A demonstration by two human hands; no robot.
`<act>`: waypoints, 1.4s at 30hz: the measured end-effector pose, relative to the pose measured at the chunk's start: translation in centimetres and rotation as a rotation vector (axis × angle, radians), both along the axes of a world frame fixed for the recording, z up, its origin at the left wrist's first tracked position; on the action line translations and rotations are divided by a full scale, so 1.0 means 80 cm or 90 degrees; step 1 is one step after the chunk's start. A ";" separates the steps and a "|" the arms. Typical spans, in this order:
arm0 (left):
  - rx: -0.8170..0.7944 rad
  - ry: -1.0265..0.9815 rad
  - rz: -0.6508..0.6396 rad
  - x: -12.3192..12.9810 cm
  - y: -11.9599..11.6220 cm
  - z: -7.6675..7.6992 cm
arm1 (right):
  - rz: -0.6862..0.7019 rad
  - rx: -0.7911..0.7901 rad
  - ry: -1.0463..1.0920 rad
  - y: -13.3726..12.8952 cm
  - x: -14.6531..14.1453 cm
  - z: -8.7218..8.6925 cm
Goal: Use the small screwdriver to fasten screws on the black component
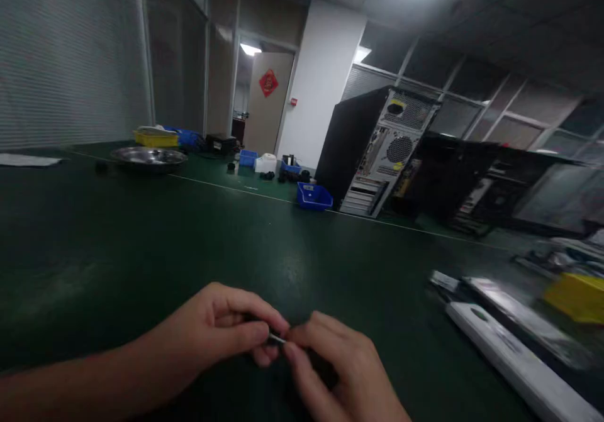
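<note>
Low over the near part of the green table, my left hand (231,327) and my right hand (337,362) meet at the fingertips. Between them is a small, thin, light-coloured piece (277,338), with something dark beside it. It is too small and blurred to name. My left thumb and forefinger pinch its left end. The thumb and forefinger of my right hand close on its right end. Fingers cover most of the piece.
The green table (189,233) stretches ahead. A blue bin (314,197) stands beside a computer tower (377,151). At the far left lies a metal bowl (150,160). Long white boxes (523,359) and a yellow bin (578,297) are on the right.
</note>
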State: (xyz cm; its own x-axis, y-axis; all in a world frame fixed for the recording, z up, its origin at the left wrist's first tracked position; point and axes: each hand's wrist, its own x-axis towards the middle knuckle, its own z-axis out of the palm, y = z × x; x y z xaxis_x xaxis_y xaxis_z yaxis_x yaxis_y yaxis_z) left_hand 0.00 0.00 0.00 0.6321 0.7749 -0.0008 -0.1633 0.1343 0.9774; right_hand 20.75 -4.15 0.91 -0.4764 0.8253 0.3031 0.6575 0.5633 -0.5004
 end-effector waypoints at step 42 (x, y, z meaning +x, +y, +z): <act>-0.068 -0.071 0.164 0.005 0.007 -0.004 | -0.022 -0.018 0.022 0.002 0.003 0.001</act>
State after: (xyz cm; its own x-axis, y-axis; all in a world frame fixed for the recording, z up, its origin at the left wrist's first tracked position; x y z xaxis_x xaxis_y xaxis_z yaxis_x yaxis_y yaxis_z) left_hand 0.40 0.53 -0.29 0.4154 0.9090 -0.0329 -0.3110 0.1759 0.9340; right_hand 20.98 -3.95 1.01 -0.4365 0.8500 0.2950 0.6586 0.5252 -0.5388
